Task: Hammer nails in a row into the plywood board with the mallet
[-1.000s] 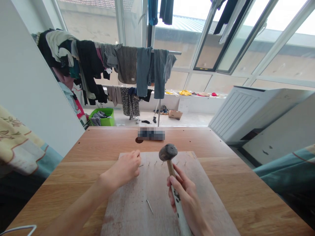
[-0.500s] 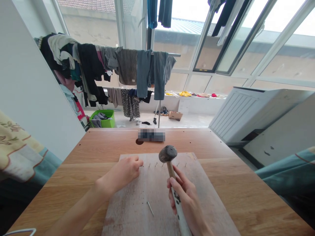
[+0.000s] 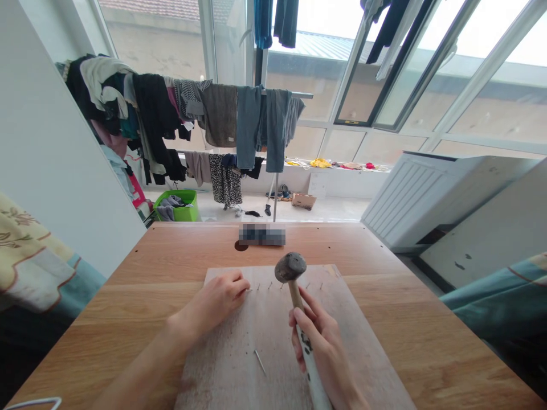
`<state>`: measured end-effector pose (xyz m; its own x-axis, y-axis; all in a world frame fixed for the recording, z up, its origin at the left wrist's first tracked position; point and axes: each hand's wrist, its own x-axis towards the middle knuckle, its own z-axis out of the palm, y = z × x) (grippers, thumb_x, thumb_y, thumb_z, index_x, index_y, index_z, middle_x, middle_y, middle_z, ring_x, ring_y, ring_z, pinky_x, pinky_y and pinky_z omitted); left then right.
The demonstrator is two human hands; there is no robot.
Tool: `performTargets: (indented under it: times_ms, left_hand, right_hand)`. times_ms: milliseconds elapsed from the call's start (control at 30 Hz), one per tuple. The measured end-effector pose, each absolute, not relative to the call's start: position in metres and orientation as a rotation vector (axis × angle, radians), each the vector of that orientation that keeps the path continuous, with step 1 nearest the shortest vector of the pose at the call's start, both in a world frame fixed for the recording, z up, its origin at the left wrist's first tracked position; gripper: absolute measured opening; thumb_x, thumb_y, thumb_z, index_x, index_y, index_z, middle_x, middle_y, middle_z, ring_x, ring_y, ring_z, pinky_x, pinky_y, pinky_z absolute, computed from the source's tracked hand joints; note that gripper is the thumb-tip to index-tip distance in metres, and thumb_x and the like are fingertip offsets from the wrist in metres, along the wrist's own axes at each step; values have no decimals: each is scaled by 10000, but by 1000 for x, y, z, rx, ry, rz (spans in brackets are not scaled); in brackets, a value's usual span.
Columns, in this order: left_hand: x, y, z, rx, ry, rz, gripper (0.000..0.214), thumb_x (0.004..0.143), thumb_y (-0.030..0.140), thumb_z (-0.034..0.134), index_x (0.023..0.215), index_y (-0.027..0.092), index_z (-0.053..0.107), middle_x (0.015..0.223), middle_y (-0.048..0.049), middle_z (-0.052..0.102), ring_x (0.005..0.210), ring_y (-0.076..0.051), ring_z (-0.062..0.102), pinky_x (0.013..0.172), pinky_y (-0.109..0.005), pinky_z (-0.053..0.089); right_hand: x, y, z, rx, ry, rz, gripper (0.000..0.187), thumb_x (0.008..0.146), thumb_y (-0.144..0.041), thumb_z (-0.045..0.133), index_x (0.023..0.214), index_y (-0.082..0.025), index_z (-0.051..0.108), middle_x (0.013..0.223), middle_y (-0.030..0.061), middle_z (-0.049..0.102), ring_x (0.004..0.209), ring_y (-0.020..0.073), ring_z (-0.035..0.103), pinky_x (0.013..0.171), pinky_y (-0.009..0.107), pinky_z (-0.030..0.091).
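Observation:
A worn wooden board [image 3: 239, 347] lies on the wooden table [image 3: 405, 319]. Near its far edge stands a row of several small nails [image 3: 268, 285]. My left hand [image 3: 213, 304] rests on the board with its fingers pinched round the leftmost nail. My right hand [image 3: 322, 347] grips the pale handle of a hammer [image 3: 294, 290], whose dark round head hovers above the nail row. One loose nail [image 3: 259, 361] lies flat on the board between my hands.
A drying rack [image 3: 205, 114] hung with clothes stands beyond the table. A green basket [image 3: 182, 205] sits on the floor. White cabinets [image 3: 427, 193] stand to the right, a white wall panel to the left. A blurred dark object [image 3: 261, 234] lies at the table's far edge.
My left hand slid a little right and down along the nail row, pinching at the leftmost nail. The hammer stays raised in nearly the same place.

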<state>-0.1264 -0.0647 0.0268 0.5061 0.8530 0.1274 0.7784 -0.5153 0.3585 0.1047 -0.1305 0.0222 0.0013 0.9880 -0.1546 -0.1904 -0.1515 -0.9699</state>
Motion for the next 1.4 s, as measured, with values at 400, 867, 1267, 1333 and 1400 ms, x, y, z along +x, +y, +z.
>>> performTargets:
  times_ms: [400,867,1267,1333,1400]
  left_hand:
    - [-126,-67,40,2654,1360,282,258,946,34,449,863,171,652,948,-43,603,759,-151,585,715,-271,462]
    - [-136,-63,11,2307,1304,683,221,968,140,463,957,206,674,1010,-28,609,874,-148,620,858,-274,491]
    - [-124,-64,3,2239,1277,850,188,967,142,487,1039,206,648,982,-32,662,853,-152,631,814,-273,515]
    - [-124,-64,1,2202,1284,887,154,952,138,504,994,198,639,954,-29,666,811,-146,624,787,-272,520]
    - [-124,-63,0,2187,1295,903,133,946,141,516,961,198,635,938,-24,670,795,-143,621,772,-269,518]
  right_hand:
    - [104,-130,22,-1169,-964,1395,686,836,-532,721,1394,-165,565,716,-42,572,386,73,475,278,186,411]
    - [103,-132,24,-1165,-974,1394,678,845,-542,710,1385,-161,560,721,-42,572,382,71,472,279,186,408]
    - [102,-131,22,-1151,-1009,1428,691,859,-519,698,1432,-174,523,741,-39,571,387,67,473,280,183,412]
    - [102,-131,25,-1141,-1014,1440,669,874,-497,690,1440,-183,519,753,-37,575,386,61,471,283,178,415]
    - [101,-132,31,-1129,-1017,1464,637,890,-471,678,1442,-194,521,774,-34,578,387,56,476,287,174,418]
